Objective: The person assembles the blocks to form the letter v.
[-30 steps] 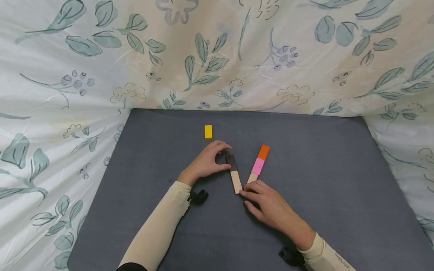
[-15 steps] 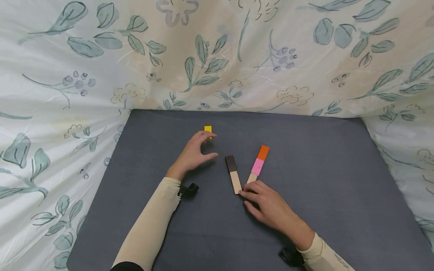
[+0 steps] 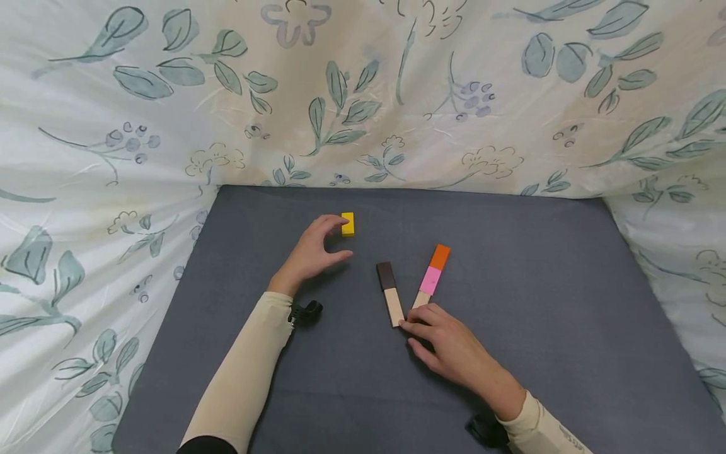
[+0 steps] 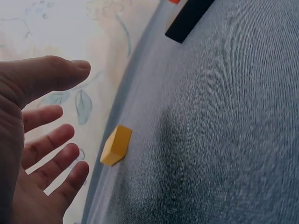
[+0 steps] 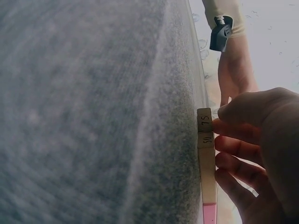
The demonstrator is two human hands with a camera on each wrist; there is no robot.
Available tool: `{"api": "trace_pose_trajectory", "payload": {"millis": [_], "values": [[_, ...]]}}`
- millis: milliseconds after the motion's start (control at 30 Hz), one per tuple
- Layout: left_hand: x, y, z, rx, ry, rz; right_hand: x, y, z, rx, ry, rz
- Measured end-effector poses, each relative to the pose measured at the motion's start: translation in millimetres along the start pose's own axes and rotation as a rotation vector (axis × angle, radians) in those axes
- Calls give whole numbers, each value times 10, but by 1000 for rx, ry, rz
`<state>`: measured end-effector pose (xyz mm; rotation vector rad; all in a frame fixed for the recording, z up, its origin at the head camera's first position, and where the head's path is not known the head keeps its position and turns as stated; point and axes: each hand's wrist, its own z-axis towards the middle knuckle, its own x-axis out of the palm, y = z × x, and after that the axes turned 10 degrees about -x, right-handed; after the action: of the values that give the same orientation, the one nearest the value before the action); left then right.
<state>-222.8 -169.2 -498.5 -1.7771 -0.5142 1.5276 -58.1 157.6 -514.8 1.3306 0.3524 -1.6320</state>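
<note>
My left hand (image 3: pixel 311 250) hovers beside a small yellow block (image 3: pixel 348 226), thumb and fingers spread apart. In the left wrist view a gap separates that hand from the yellow block (image 4: pixel 117 145). Fingertips of my right hand (image 3: pixel 456 345) rest against the near ends of two rows of blocks that meet in a V. The left row has a dark brown block (image 3: pixel 386 276) and a bare wood block (image 3: pixel 394 308). The right row runs orange (image 3: pixel 439 257), pink (image 3: pixel 430 281), then wood (image 3: pixel 421 299), partly hidden by fingers. Block ends marked 75 (image 5: pixel 204 120) and 50 (image 5: pixel 207 140) show in the right wrist view.
A dark grey cloth-topped table (image 3: pixel 539 284) lies under everything. Behind it and at both sides hangs a white curtain (image 3: pixel 363 94) with leaf and flower prints. Black cameras are strapped under both wrists, over cream sleeves (image 3: pixel 238 372).
My left hand has moved away from the dark brown block, left and toward the far side, to the yellow block. The right hand has stayed at the row ends.
</note>
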Motion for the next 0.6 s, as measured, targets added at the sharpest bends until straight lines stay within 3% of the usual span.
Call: {"api": "trace_pose_trajectory", "payload": {"millis": [600], "values": [[-129,60,187,-5,22,-27,-6,-4,-1,-1,7,6]]}}
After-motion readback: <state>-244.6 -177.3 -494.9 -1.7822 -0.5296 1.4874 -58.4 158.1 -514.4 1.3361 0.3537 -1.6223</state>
